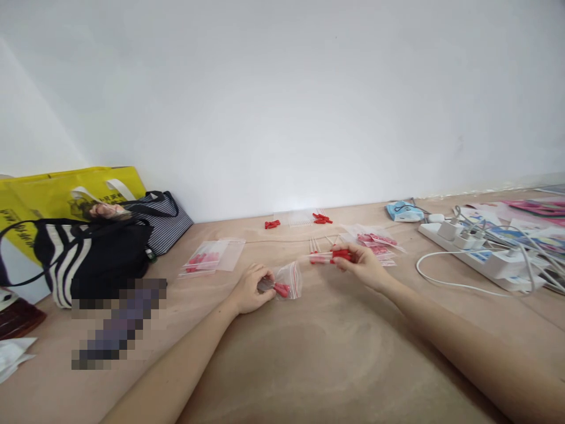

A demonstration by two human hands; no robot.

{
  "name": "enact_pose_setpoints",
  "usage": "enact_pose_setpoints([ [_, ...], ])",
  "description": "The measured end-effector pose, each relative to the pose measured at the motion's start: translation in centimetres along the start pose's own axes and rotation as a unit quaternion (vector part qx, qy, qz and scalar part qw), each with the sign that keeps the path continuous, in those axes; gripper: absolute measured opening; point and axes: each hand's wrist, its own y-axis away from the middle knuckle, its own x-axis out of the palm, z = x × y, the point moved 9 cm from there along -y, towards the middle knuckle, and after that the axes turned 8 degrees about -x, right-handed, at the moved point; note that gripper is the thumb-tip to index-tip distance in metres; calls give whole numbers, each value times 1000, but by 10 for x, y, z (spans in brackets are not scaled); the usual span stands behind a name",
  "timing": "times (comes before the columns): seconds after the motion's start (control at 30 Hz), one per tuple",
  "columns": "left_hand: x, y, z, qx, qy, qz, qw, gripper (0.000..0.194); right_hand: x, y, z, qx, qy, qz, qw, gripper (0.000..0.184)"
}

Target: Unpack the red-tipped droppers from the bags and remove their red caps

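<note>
My left hand (pixel 252 290) pinches the near-left end of a small clear zip bag (pixel 293 274), which has red pieces (pixel 282 289) inside. To the right, my right hand (pixel 362 266) is closed on a bunch of red-handled sticks (pixel 339 255), whose pale thin ends point left toward the bag. Just behind that hand lie more pale sticks with red ends (pixel 313 247). Filled bags (pixel 375 240) with red contents are piled beyond my right fingers. Another stack of bags (pixel 205 259) rests left of my left hand.
Small red pieces (pixel 272 224) and a second red heap (pixel 322 218) lie near the wall. On the right are a white power strip (pixel 477 253) with cables and a blue face mask (pixel 404 212). A black bag (pixel 106 253) and a yellow bag (pixel 35 194) stand left.
</note>
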Motion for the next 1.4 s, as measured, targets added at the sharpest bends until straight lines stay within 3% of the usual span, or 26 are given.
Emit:
enact_pose_setpoints([
  [0.1, 1, 0, 1, -5, -2, 2, 1000, 10, -28, -15, 2, -27, 52, -76, 995, 31],
  [0.17, 1, -1, 3, -9, -4, 2, 1000, 9, -34, -22, 3, -50, 150, -111, 981, 27],
  [0.3, 2, -1, 5, -11, -2, 3, 1000, 10, -11, -33, 1, -100, 367, -86, 921, 26],
  [0.4, 3, -1, 6, -12, -2, 4, 1000, 10, 7, -38, -8, -105, 425, -51, 897, 29],
  [0.73, 5, -1, 10, 2, 13, 2, 1000, 11, 15, -33, -14, -98, 456, 0, 884, 25],
  [0.93, 4, -1, 8, 4, 14, 0, 1000, 11, 0, -31, -22, -53, 415, -32, 908, 25],
  [1.2, 3, -1, 7, -3, 9, 3, 1000, 11, -17, -30, -13, -64, 412, -58, 907, 25],
  [1.3, 3, 0, 6, -7, 1, 3, 1000, 11, -5, -25, 2, -95, 360, -62, 926, 20],
  [1.4, 3, 1, 2, 3, 4, 2, 1000, 13, 32, -17, 14, -130, 246, 23, 960, 14],
])
